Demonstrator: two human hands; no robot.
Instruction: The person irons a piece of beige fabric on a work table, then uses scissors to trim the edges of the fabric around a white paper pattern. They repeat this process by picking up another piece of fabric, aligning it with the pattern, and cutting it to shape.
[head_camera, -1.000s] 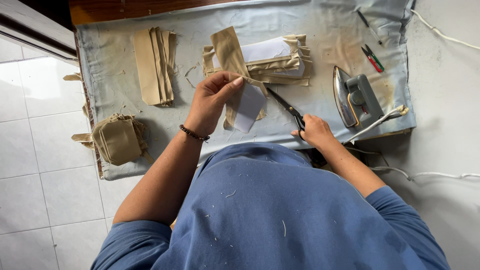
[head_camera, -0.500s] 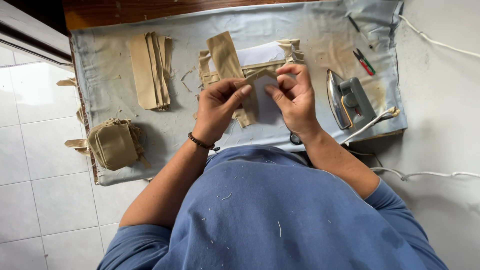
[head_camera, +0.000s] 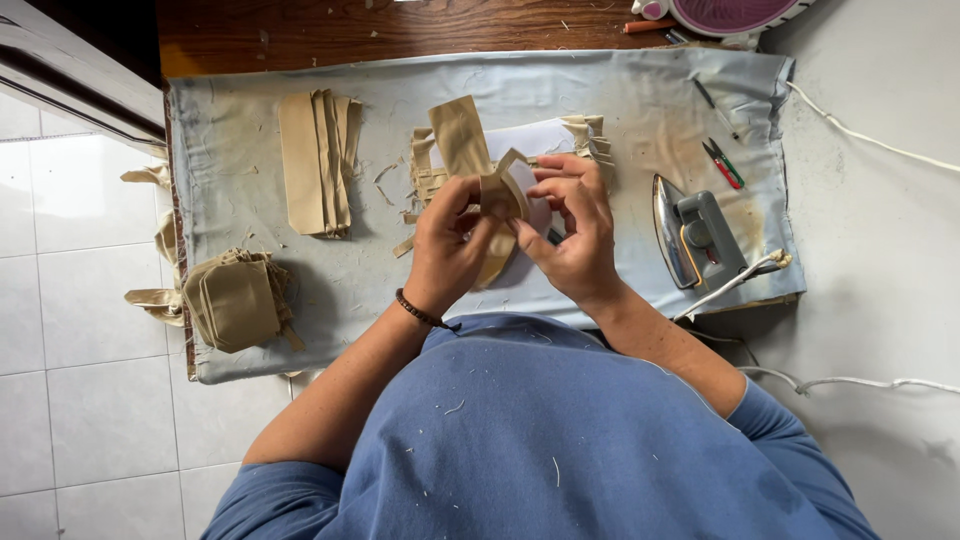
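While both hands are raised just above the cloth-covered desk, a small folded piece of tan fabric is pinched between them; the left hand is closed on the piece's near side, thumb and fingers pressed on the cloth, and a dark beaded bracelet is worn on its wrist; the right hand is curled against the piece's other edge, its fingertips nipping the fold, so that the piece is held touching both hands and clear of the desk. Directly beyond the hands, a heap of tan strips is laid over a white sheet, one long strip standing up out of the heap just past the left thumb. Further out on the left hand's side, a row of flat tan pieces is spread on the cloth, and nearer the desk's edge on that side a stack of folded tan pieces is piled. On the right hand's side, near but apart, an electric iron is rested with its cord trailing off the desk; beyond the iron, a small pair of red-and-green-handled snips is laid, with a dark pen past it.
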